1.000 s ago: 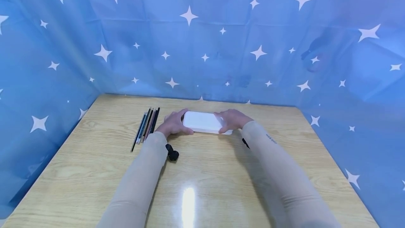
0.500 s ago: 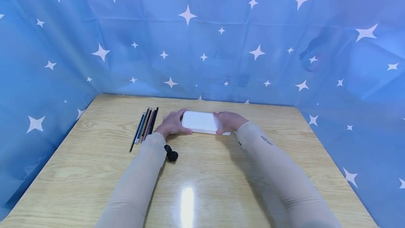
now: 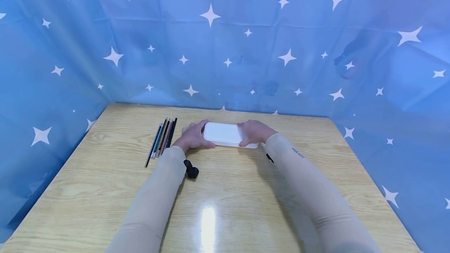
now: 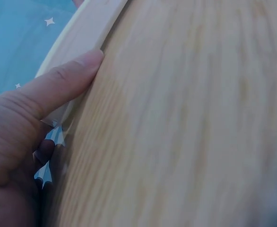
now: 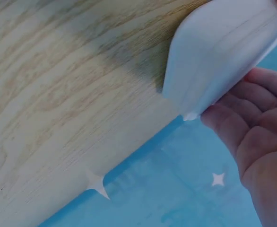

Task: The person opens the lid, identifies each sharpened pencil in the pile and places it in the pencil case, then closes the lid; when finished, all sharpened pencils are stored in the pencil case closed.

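A white, flat rectangular box with rounded corners [image 3: 222, 132] lies toward the back of the wooden table, long side facing me. My left hand [image 3: 193, 136] grips its left end, thumb along the near side and fingers round toward the back. In the left wrist view that thumb [image 4: 67, 78] presses on the box's side wall [image 4: 89, 35]. At the right part of the box, my right hand [image 3: 256, 132] holds it across its width, thumb in front. The right wrist view shows the curled fingers [image 5: 242, 101] against the edge of the box [image 5: 219, 52].
Several pencils or pens [image 3: 162, 138] lie side by side left of my left hand. A small black device [image 3: 191, 170] sits at the left sleeve. Blue star-patterned cloth [image 3: 225, 42] hangs behind and beside the wooden table [image 3: 228, 198].
My right thumb has slid slightly left along the near side of the box. The left hand and the box stay in place; the head view shifts slightly.
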`<state>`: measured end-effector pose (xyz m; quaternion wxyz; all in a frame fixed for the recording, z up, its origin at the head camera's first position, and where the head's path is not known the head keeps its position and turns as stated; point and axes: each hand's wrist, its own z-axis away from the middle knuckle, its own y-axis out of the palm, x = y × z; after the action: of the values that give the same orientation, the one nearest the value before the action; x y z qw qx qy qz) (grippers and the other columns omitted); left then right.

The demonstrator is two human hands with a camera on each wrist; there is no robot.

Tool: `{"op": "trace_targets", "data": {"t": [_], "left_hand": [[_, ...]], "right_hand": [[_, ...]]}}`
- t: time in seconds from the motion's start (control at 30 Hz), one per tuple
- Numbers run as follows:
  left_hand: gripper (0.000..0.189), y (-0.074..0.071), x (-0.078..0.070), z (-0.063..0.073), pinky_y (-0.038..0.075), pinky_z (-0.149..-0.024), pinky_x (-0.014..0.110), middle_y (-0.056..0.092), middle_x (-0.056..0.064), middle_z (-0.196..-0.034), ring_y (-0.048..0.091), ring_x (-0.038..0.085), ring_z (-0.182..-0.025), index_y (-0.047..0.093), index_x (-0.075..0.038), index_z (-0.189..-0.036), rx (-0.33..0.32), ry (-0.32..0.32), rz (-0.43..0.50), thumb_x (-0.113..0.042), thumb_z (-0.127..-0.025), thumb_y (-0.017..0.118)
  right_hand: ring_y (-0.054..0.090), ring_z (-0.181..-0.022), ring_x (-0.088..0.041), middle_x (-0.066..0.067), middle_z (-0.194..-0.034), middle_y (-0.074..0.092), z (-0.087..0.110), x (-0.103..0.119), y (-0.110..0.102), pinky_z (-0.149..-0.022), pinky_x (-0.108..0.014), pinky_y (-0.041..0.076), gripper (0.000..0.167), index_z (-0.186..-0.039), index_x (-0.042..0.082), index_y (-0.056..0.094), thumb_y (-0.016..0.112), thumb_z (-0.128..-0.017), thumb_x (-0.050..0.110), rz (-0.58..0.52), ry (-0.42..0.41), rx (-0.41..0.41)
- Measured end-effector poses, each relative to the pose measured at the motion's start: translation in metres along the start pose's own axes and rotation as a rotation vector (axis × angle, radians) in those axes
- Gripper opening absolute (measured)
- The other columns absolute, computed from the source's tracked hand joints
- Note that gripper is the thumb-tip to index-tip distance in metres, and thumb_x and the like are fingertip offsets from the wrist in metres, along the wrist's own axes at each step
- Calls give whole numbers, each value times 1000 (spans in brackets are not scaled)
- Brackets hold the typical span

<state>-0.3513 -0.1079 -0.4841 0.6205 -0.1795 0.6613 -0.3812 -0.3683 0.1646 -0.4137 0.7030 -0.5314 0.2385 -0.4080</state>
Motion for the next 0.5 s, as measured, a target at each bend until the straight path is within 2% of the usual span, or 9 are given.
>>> {"op": "trace_targets", "data": {"t": [0.1,0.3,0.5], "left_hand": [[107,-1,-1,-1,28,-101,48,51,11,-139,43,31,-124,37,-29,-157,-5,3,6,-48,-68,93],[110,-3,-2,0,28,-102,49,48,13,-140,41,34,-124,35,-30,-158,-1,-19,30,-48,-67,94],[111,-1,-2,0,26,-102,50,50,13,-136,43,35,-120,35,-31,-158,2,-21,39,-48,-66,95]], "right_hand": [[41,-141,-40,-19,-157,41,0,-3,-2,-116,-52,35,92,-158,0,30,75,-89,42,-41,5,-3],[45,-138,-38,-18,-155,44,-3,-5,0,-114,-51,38,92,-157,2,33,77,-87,42,-53,12,-19],[49,-135,-35,-18,-154,46,-2,-1,2,-111,-48,41,92,-157,0,33,76,-88,43,25,23,-16]]}}
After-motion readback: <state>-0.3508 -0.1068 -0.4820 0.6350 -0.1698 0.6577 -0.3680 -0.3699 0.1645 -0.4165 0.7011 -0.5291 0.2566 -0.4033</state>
